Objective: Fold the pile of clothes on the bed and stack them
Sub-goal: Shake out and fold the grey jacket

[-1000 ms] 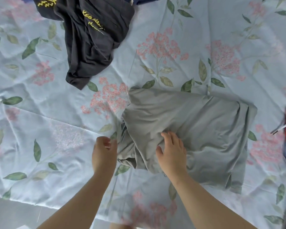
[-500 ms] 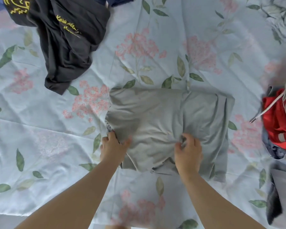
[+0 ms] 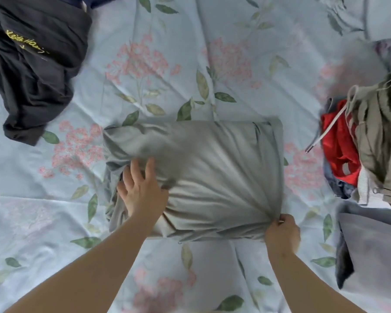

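Right hand (image 3: 281,233) rightward; one grey garment (image 3: 212,172)

Head cam, approx. overhead, onto bed (image 3: 212,41)

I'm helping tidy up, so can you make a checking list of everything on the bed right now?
Surface: light blue flowered bed sheet, wrinkled.
Job's things: grey garment, partly folded, in the middle; black shirt with yellow lettering, crumpled, far left; red garment and olive garment heaped at right; flat grey piece near right.
Clutter: nothing seen.
Grips: left hand lies flat on the grey garment; right hand pinches its near right corner.
Cables: nothing seen, only a drawstring.
Surroundings: nothing seen beyond the bed.
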